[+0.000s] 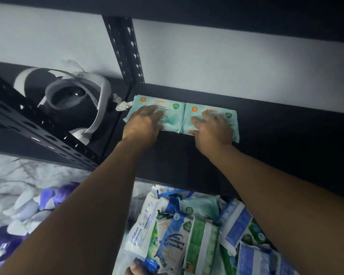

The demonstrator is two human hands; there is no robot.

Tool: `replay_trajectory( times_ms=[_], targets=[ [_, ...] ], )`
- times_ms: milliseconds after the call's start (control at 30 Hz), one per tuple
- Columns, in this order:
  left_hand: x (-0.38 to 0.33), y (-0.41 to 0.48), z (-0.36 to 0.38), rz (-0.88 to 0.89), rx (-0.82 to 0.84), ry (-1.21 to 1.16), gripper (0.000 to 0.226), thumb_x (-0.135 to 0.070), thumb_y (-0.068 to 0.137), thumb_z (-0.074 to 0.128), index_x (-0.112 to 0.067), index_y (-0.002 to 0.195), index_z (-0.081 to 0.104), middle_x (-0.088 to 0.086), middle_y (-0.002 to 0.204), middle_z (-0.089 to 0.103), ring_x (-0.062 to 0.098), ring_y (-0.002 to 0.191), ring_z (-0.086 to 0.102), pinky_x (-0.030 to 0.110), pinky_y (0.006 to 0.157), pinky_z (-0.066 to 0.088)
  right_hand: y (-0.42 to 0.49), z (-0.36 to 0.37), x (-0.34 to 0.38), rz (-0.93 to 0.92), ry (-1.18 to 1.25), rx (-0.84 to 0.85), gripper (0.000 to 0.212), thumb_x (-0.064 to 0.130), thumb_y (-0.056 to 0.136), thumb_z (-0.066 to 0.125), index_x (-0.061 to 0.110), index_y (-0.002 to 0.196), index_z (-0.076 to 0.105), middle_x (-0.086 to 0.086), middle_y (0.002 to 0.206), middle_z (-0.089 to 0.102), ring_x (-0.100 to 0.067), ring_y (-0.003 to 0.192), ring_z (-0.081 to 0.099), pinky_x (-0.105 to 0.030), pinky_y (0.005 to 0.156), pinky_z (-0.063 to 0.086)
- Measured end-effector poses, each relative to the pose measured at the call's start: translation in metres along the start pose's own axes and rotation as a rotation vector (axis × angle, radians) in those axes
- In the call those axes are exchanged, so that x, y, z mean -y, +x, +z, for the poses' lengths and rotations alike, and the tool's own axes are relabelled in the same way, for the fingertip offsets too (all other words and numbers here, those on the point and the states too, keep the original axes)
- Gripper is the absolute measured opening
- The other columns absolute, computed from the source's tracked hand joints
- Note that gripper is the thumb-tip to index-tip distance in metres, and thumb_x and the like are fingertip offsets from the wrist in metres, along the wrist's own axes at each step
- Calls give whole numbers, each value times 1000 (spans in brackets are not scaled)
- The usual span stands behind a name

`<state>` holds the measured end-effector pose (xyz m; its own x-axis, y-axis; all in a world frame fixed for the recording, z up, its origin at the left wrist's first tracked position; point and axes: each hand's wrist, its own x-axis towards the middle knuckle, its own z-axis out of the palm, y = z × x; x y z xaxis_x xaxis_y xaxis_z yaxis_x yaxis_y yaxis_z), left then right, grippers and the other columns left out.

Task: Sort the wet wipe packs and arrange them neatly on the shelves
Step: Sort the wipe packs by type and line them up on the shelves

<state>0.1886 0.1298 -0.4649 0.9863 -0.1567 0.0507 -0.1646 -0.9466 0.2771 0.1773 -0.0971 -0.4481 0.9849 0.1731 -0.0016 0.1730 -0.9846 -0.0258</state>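
Observation:
Two pale green wipe packs lie side by side on the black shelf [276, 139], near its back wall. My left hand [142, 126] lies flat on the left green pack [167, 110], fingers spread. My right hand [213, 129] presses flat on the right green pack [229, 120], covering most of its label. The two packs touch along their inner edges. Below the shelf's front edge lies a loose pile of mixed wipe packs [187, 235], white, blue and green, at the bottom centre.
A black perforated upright post [125, 50] rises behind the left pack. On the neighbouring shelf to the left sits a white headset [75, 96] and a crumpled tissue [122, 105]. Purple and white objects [28, 215] lie on a marbled surface at the lower left.

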Motion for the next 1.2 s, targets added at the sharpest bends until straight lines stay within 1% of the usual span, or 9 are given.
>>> replay_trajectory(
  times_ms=[133,300,467,633,700,767,867,1033,1200],
  targets=[
    [1,8,-3,-12,39,75,53,-34,98,57,-27,149,44,3,159,38,25,147,30,45,119,30,6,-3,1,2,25,71,40,42,99,57,33,137,50,0,148,41,-34,131,39,-46,97,45],
    [-31,-27,-3,-209,39,32,76,-44,100,49,-21,161,10,3,169,7,27,156,3,49,125,8,-31,-13,-12,-9,175,101,88,41,88,68,38,157,15,-7,159,14,-37,147,19,-51,115,34],
    [-92,-105,3,-265,17,-214,64,-39,96,54,-13,153,39,16,158,36,34,149,28,50,120,29,-148,-19,-54,53,363,-28,73,28,85,69,18,151,41,-14,136,46,-41,130,45,-52,103,45],
    [-146,-207,20,-257,35,-294,54,-52,83,50,-18,121,67,13,120,65,42,107,62,51,91,53,-283,-25,-101,147,352,-95,52,28,82,58,11,130,65,-12,118,60,-41,108,61,-52,86,53],
    [-169,-242,22,-320,174,-193,63,-65,82,46,-29,132,58,12,134,58,45,116,57,53,97,50,-327,-33,-101,75,263,30,54,45,79,56,25,129,66,-8,126,61,-37,114,60,-54,85,52],
    [-189,-270,23,-340,406,-81,75,-71,86,41,-37,153,30,8,159,30,42,141,35,53,112,36,-359,-39,-97,29,108,234,57,62,79,52,45,133,57,-6,147,51,-38,130,51,-61,89,46],
    [-211,-299,19,-358,517,-124,73,-57,91,53,-38,153,21,2,166,10,38,151,14,56,118,28,-390,-38,-101,44,65,471,55,61,94,40,54,147,29,3,169,-4,-39,151,13,-65,107,24],
    [-222,-333,11,-331,497,-106,57,-34,94,59,-34,145,36,3,163,10,35,149,19,55,113,39,-420,-50,-108,82,93,562,69,36,97,54,50,153,16,-3,167,-19,-38,153,-6,-61,116,13],
    [-219,-335,4,-385,339,-177,56,-37,87,56,-25,141,43,5,138,45,30,119,47,48,94,48,-405,-63,-109,217,200,572,75,41,76,61,40,147,34,0,166,3,-32,150,5,-57,116,20]
  ],
)
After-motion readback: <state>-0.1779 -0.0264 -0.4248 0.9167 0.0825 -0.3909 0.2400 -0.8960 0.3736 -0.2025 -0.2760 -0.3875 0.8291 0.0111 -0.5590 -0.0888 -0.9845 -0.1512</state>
